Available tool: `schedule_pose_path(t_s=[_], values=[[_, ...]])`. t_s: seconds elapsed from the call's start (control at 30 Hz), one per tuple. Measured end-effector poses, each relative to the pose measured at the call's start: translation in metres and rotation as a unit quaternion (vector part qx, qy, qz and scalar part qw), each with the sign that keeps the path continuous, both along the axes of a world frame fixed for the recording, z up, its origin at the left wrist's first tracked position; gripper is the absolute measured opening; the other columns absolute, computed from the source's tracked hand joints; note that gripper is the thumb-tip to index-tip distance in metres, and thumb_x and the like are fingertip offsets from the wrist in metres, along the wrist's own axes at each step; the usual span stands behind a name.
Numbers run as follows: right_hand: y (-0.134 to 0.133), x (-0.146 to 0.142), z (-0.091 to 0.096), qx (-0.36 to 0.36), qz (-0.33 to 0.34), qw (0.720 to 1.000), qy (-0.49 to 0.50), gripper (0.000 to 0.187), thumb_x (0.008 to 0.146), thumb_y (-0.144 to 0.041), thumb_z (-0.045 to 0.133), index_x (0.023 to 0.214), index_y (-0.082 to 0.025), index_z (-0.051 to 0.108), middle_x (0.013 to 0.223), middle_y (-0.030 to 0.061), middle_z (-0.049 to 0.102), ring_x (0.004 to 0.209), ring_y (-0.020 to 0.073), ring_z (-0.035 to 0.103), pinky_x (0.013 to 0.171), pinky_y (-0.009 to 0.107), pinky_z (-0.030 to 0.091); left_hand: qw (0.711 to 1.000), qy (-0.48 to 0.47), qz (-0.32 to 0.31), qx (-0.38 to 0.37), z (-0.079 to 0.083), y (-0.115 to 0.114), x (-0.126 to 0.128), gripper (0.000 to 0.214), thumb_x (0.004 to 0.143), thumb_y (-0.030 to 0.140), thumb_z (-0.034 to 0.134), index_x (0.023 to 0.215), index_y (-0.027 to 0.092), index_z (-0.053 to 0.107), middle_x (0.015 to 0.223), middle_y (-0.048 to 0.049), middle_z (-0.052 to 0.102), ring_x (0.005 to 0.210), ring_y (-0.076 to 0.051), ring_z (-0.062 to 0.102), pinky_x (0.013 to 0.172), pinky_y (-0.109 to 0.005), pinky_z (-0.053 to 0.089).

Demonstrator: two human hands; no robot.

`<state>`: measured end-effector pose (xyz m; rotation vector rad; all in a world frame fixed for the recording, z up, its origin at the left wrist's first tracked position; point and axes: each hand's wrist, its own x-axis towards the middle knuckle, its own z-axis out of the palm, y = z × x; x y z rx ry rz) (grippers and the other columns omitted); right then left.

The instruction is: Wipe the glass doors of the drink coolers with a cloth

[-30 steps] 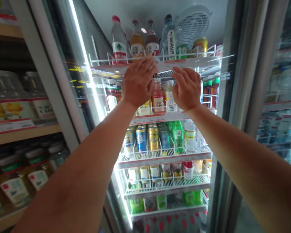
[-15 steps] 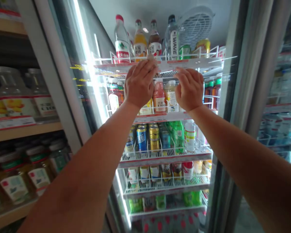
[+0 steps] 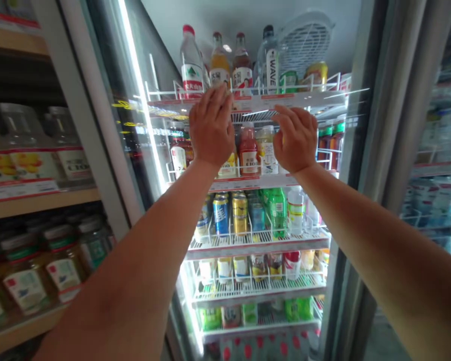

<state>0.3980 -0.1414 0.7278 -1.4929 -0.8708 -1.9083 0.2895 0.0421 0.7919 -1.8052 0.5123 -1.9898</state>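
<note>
My left hand (image 3: 211,128) is raised against the upper part of the drinks fridge, its fingers stretched upward and its back toward me. Its fingertips overlap the top shelf's price strip (image 3: 244,104), below an orange drink bottle (image 3: 219,62). I cannot tell whether they touch the strip. Level with it on the right, my right hand (image 3: 296,138) has loosely bent fingers pointing left, the thumb apart, and no held object shows. Between the hands stand a red juice bottle (image 3: 248,150) and a bottle with a white label (image 3: 268,153) on the second shelf.
Lower wire shelves hold a blue can (image 3: 221,214), a gold can (image 3: 239,213) and a green bottle (image 3: 277,210). On the top shelf are a clear red-capped bottle (image 3: 191,65) and a white fan-like grille (image 3: 306,40). Shelves of jars (image 3: 24,281) stand at left.
My left hand has shifted slightly left along the top shelf's strip, away from my right hand. The right hand stays nearly in place. The view has moved a little.
</note>
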Motion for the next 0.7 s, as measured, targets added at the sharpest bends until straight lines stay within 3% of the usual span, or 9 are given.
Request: schedule_pose_path(t_s=[0.13,0.27,0.33,0.5,0.57,0.7], values=[[0.0001,-0.0014,-0.0005,0.006,0.005,1.000,-0.003,0.043,0.088,-0.017,0.041,0.127,-0.023,0.060,0.143,0.0041,0.057,0.134,0.0283,0.048,0.115,0.053,0.035,0.989,0.100,0.032,0.104,-0.0033,-0.0035,-0.0050,0.045,0.097,0.024,0.039,0.139,0.027,0.056,0.149,0.0009,0.051,0.145,-0.023,0.037,0.118,-0.053,0.034],[0.0002,-0.0031,-0.0008,0.004,0.011,1.000,0.007,0.044,0.088,-0.017,0.041,0.127,-0.023,0.061,0.143,0.0041,0.057,0.134,0.0287,0.048,0.114,0.054,0.035,1.000,0.018,0.003,-0.003,-0.0037,-0.0027,-0.0043,0.050,0.098,0.029,0.037,0.146,0.035,0.048,0.155,0.0044,0.043,0.150,-0.025,0.028,0.122,-0.058,0.024],[0.0004,-0.0028,-0.0008,0.006,0.012,1.000,0.008,0.044,0.089,-0.018,0.040,0.128,-0.024,0.061,0.143,0.0040,0.057,0.134,0.0286,0.048,0.114,0.054,0.035,1.000,0.006,0.007,-0.013,-0.0034,-0.0026,-0.0045,0.050,0.098,0.032,0.037,0.147,0.033,0.047,0.156,0.0044,0.041,0.150,-0.024,0.027,0.121,-0.057,0.026],[0.0003,-0.0017,-0.0006,0.004,0.011,1.000,0.005,0.043,0.091,-0.020,0.040,0.129,-0.024,0.059,0.144,0.0040,0.056,0.135,0.0283,0.047,0.115,0.054,0.034,0.983,0.103,0.065,0.141,-0.0045,-0.0049,-0.0060,0.043,0.099,0.034,0.038,0.137,0.025,0.058,0.147,0.0020,0.053,0.142,-0.022,0.041,0.116,-0.051,0.037],[-0.0001,-0.0021,-0.0006,-0.001,0.012,1.000,0.008,0.043,0.091,-0.019,0.040,0.129,-0.024,0.059,0.144,0.0044,0.056,0.135,0.0288,0.047,0.115,0.055,0.034,0.990,0.072,0.054,0.107,-0.0042,-0.0034,-0.0044,0.043,0.100,0.033,0.036,0.137,0.025,0.058,0.147,0.0024,0.053,0.142,-0.023,0.040,0.117,-0.053,0.035],[-0.0004,-0.0027,-0.0009,-0.004,0.014,1.000,0.011,0.044,0.089,-0.017,0.040,0.128,-0.023,0.059,0.143,0.0053,0.056,0.135,0.0292,0.046,0.114,0.055,0.034,1.000,0.026,-0.016,-0.002,-0.0040,0.0010,-0.0024,0.047,0.101,0.033,0.034,0.144,0.026,0.050,0.154,0.0011,0.044,0.150,-0.026,0.024,0.122,-0.059,0.023]])
